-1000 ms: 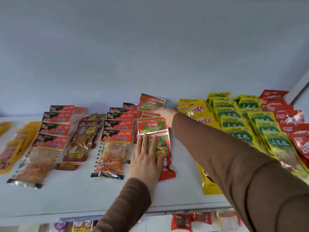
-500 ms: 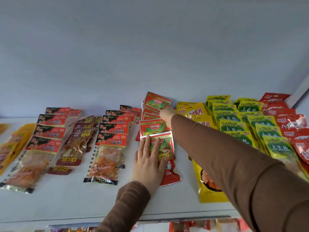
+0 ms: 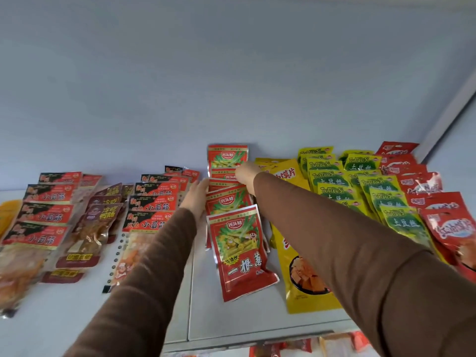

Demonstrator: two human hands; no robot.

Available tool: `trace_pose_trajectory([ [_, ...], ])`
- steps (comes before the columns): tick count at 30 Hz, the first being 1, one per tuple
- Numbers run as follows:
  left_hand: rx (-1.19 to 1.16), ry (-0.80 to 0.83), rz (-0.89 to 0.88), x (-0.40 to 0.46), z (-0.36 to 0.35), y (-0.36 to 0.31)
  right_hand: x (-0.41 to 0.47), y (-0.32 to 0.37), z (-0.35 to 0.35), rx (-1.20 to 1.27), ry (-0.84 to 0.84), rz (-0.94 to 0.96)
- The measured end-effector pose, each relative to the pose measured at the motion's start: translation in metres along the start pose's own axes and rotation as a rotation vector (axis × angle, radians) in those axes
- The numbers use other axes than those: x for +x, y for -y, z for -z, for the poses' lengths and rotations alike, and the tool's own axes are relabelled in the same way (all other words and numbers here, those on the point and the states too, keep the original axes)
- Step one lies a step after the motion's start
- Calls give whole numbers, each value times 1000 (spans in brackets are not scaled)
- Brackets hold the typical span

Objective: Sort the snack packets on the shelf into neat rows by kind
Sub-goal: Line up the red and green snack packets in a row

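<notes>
Squaring the row of red packets (image 3: pixel 233 217) at twelve o'clock, the left hand (image 3: pixel 197 199) lays straight fingers against its nine o'clock edge while the right hand (image 3: pixel 246 173) touches the rear packets; I cannot tell how its fingers lie. These pouches look light, soft and slippery, best nudged at their edges. They lie on a smooth white shelf (image 3: pixel 244 320) before a pale wall (image 3: pixel 231 73).

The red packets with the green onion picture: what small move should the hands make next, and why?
Probably the front packet should be turned a little and slid back. It lies tilted, its bottom toward the yellow packet, while the left hand and right hand flank the row behind it.
</notes>
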State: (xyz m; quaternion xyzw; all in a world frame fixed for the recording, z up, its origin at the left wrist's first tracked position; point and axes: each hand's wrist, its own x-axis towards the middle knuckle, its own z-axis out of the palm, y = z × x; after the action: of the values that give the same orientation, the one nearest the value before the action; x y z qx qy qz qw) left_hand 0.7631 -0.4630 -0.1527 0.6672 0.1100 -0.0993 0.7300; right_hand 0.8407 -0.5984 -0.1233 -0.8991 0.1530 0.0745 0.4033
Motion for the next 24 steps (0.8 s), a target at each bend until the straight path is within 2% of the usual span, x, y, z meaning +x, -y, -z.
trace_pose_trajectory([
  [2, 3, 14, 43, 16, 2, -5, -2, 2, 2, -56, 60, 47],
  [6, -43, 0, 88, 31, 6, -7, 0, 0, 9, -153, 45, 82],
  [10, 11, 32, 84, 34, 0, -3, -3, -5, 14, -124, 101, 125],
  [12, 26, 33, 59, 31, -1, -3, -1, -9, 12, 49, 90, 84],
  [15, 58, 10, -39, 19, 4, 0, 1, -10, 9, 464, 72, -5],
  [16, 104, 14, -93, 15, 7, 3, 0, -9, 12, 512, 52, 0],
  [17, 155, 18, -153, 10, 9, 6, 1, -7, 17, 481, 34, 34],
  [19, 212, 6, -226, 2, 11, 15, 2, -6, 31, 269, 1, 171],
  [22, 224, 45, -271, -9, 10, 23, 6, -10, 46, -198, -29, 417],
  [24, 273, 102, -303, -13, 6, 26, 7, -12, 42, -484, 44, 478],
])
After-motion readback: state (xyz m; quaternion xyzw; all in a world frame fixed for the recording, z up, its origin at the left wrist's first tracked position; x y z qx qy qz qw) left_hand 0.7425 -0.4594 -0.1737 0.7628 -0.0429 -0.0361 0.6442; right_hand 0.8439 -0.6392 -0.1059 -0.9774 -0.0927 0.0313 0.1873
